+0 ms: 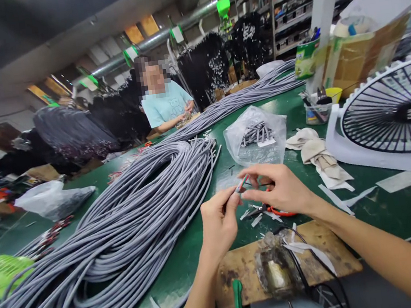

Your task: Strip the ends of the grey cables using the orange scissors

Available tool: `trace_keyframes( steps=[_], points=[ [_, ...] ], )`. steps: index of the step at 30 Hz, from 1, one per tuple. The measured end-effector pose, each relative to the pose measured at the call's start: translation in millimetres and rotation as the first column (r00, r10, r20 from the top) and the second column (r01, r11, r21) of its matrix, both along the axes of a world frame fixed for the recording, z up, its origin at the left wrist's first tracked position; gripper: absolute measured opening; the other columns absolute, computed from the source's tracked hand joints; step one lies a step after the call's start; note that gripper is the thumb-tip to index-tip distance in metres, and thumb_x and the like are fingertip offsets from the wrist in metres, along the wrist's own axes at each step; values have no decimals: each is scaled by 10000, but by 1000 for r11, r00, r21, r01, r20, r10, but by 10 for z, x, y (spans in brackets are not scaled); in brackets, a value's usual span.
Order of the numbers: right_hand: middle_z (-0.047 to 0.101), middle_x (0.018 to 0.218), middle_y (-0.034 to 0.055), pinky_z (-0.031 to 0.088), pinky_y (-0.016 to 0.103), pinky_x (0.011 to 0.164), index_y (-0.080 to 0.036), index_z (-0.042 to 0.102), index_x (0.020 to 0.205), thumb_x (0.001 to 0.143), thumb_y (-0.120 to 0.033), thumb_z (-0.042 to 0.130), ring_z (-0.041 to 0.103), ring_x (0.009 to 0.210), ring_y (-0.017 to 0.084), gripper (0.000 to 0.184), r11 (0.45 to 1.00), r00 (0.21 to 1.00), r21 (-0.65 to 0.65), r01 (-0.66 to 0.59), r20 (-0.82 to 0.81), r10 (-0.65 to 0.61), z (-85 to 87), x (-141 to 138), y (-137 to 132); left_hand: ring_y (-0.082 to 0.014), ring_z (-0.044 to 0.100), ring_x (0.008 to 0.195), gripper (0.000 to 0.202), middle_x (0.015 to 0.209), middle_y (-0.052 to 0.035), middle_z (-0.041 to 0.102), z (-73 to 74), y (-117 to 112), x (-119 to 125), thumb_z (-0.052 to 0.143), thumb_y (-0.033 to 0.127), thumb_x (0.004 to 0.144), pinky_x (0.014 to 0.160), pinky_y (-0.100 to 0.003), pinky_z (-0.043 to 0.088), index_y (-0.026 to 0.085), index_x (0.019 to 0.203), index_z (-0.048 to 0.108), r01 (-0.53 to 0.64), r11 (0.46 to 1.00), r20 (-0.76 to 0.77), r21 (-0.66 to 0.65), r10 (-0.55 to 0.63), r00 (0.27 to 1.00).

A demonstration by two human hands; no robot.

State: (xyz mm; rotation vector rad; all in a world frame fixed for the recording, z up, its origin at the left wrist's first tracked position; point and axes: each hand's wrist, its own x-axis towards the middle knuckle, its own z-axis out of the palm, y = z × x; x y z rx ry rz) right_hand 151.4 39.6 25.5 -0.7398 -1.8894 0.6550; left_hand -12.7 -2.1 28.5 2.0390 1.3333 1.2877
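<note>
My left hand [220, 220] pinches the end of a grey cable between thumb and forefinger. Thin coloured wires [244, 182], red and green among them, stick out of that end. My right hand [278, 187] is curled close around the wire tips, its forefinger and thumb on either side of them. A thin dark piece shows among its fingers, too small to name. Below the hands lie orange-handled cutters [281, 211], partly covered by my right hand. A large coil of grey cables [135, 224] fills the table to the left.
Beyond my hands lies a clear plastic bag [256, 134] of short grey pieces. A white fan [393, 114] stands at the right, beside crumpled cloth gloves [315, 152]. In front is a stained wooden board [239, 270] with a green clamp [239, 301]. Across the table sits a person [167, 106].
</note>
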Motion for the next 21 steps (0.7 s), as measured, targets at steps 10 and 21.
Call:
trace_keyframes(
  steps=[10, 21],
  points=[
    [364, 539, -39, 260, 218, 489, -165, 420, 564, 834, -226, 446, 319, 513, 83, 278, 996, 993, -34, -84, 78, 86, -112, -144, -85, -126, 568, 581, 187, 673, -45, 641, -81, 63, 47, 484, 151, 823, 563, -230, 431, 123, 844, 668, -141, 971, -133, 193, 168, 977],
    [372, 534, -46, 263, 213, 506, -160, 464, 567, 820, -231, 471, 336, 521, 81, 263, 991, 942, -78, -108, 311, 127, -82, -95, -12, -155, 626, 786, 226, 903, -64, 685, -193, 202, 10, 482, 153, 839, 738, -259, 469, 163, 989, 651, -224, 956, -62, 191, 239, 969]
  ],
)
